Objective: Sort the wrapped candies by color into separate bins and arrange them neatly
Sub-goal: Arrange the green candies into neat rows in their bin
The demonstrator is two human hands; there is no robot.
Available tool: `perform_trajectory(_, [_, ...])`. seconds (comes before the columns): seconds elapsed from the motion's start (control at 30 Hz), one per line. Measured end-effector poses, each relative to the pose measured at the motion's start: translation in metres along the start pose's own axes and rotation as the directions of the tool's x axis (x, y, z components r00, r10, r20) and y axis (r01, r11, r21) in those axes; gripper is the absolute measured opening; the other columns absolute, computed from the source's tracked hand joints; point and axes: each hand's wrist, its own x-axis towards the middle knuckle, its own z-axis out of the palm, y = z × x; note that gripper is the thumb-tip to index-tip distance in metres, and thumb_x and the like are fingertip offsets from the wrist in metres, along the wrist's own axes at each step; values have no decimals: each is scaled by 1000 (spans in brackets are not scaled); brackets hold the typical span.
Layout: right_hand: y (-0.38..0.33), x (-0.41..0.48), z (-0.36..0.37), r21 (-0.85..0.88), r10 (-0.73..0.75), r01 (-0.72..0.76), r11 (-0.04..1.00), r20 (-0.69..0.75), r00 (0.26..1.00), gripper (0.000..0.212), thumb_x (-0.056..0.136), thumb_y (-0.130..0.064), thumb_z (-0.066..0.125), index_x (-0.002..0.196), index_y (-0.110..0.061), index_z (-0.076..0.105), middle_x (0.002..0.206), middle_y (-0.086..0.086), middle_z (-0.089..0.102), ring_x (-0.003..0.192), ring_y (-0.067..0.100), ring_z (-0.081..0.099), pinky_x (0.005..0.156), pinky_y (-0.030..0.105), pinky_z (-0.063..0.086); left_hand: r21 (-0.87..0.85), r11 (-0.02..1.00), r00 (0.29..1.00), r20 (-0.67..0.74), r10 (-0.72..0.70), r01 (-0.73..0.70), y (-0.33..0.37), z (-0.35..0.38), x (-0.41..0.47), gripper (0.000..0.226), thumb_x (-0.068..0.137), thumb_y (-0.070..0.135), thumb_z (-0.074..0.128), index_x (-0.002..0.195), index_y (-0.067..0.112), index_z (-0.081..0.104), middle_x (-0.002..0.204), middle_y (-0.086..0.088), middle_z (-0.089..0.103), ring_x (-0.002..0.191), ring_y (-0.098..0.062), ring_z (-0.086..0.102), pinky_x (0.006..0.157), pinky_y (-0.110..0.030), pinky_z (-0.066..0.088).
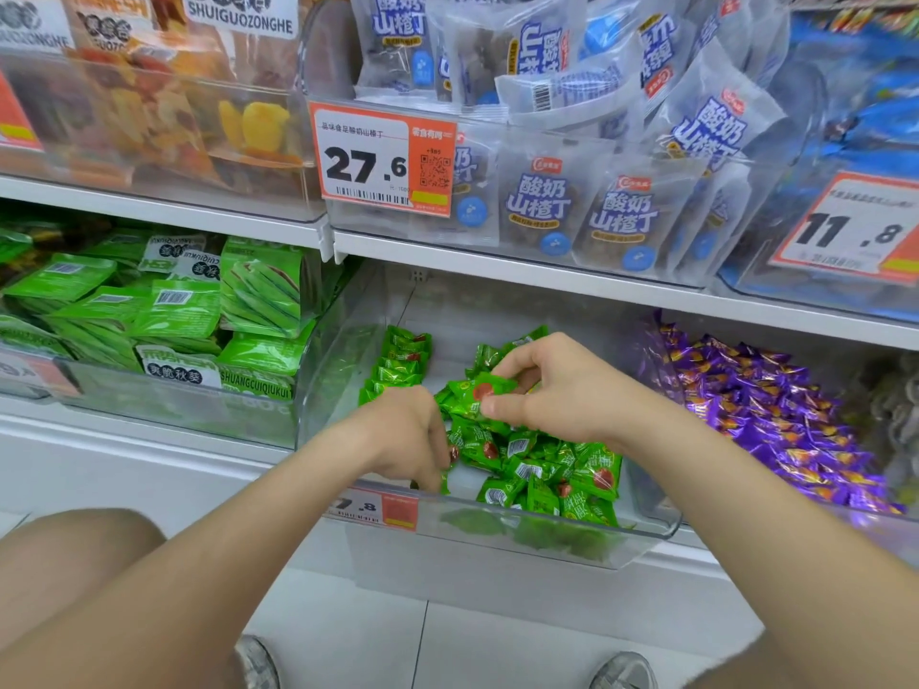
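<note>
Two bare hands work inside the clear plastic bin on the lower shelf, as I see it from the head camera. The right hand is raised over the middle of the bin and pinches one green wrapped candy between thumb and forefinger. Its other fingers are curled behind, and the candy is held just above the heap. The left hand reaches down at the bin's front left with its fingers curled into the sweets. Its fingertips are buried among the wrappers, so I cannot tell whether it has hold of one.

Below and to the right of the hands lies a loose heap of green candies, jumbled at all angles, some showing a red spot and some a barcode. At the back left of the same bin a row of green candies stands packed side by side, apart from the heap.

The next bin to the right holds purple wrapped candies in a loose pile. The bin to the left holds flat green packets. An orange and white price tag sits on the front of the clear bin, partly behind the left wrist. On the white shelf above are pale packets with blue lettering.
</note>
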Motion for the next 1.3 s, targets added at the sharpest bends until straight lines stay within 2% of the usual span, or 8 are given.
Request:
perform_trajectory(0.1, [-4, -4, -6, 12, 28, -27, 1000, -114, 993, 40, 76, -47, 82, 85, -10, 72, 74, 8, 74, 66, 11, 65, 72, 33, 54, -136, 988, 972, -234, 36, -70, -4, -10, -15, 31, 64, 22, 90, 91, 32, 77, 93, 10, 67, 77, -5, 66, 65, -22, 51])
perform_trajectory(0.2, [-18, -13, -8, 371, 64, 8, 929, -181, 981, 20, 81, -24, 81, 91, -14, 65, 80, 12, 76, 65, 25, 77, 70, 41, 59, -329, 906, 891, -443, 101, -266, -7, -18, -38, 35, 71, 17, 91, 94, 33, 70, 100, 11, 67, 56, -6, 52, 59, -24, 45])
perform_trajectory(0.33, [-33, -28, 2, 542, 14, 114, 833, -225, 974, 12, 96, -15, 64, 102, -23, 70, 82, 0, 72, 66, 20, 74, 65, 35, 57, -554, 723, 837, -543, 60, -412, -9, -22, -66, 51, 70, 7, 95, 108, 35, 75, 109, 1, 72, 79, -31, 64, 75, -44, 60])
perform_trajectory(0.43, [-35, -39, 15, 429, -76, 146, 892, -177, 981, 13, 98, -25, 64, 100, -31, 75, 73, -2, 63, 66, 16, 56, 65, 32, 46, -601, 683, 845, -532, 45, -415, -14, -23, -77, 46, 69, 11, 96, 104, 36, 81, 94, 3, 75, 85, -23, 67, 87, -40, 59])
perform_trajectory(0.57, [-34, -35, 33, 409, -89, 171, 896, -214, 973, 16, 89, -18, 79, 97, -25, 68, 70, -10, 69, 62, 1, 60, 66, 24, 50, -613, 647, 797, -604, -13, -454, -27, -26, -88, 35, 83, 7, 86, 109, 31, 79, 85, -1, 71, 81, -10, 65, 81, -27, 58])
perform_trajectory(0.73, [-20, -5, 61, -204, -259, 233, 951, -112, 959, 33, 96, -35, 72, 128, -27, 69, 114, -3, 72, 112, 18, 63, 98, 35, 50, -578, 681, 652, -734, -191, -451, -44, -26, -84, 33, 84, 3, 83, 107, 25, 75, 87, 0, 75, 79, -12, 71, 82, -33, 62])
perform_trajectory(1.07, [-36, 60, 115, -366, -271, 238, 900, -41, 962, 32, 80, -45, 83, 103, -24, 76, 91, 6, 72, 92, 31, 67, 78, 37, 56, -474, 754, 512, -832, -214, -455, -51, -26, -70, 26, 80, 18, 88, 100, 28, 73, 90, 12, 75, 89, -10, 70, 78, -31, 56])
perform_trajectory(1.3, [-40, 65, 121, -532, -310, 265, 804, 5, 951, 30, 85, -50, 76, 91, -22, 69, 87, 8, 66, 90, 36, 67, 70, 38, 55, -500, 767, 558, -798, -227, -402, -53, -25, -66, 27, 78, 22, 90, 99, 28, 74, 88, 14, 75, 83, -5, 68, 72, -22, 54])
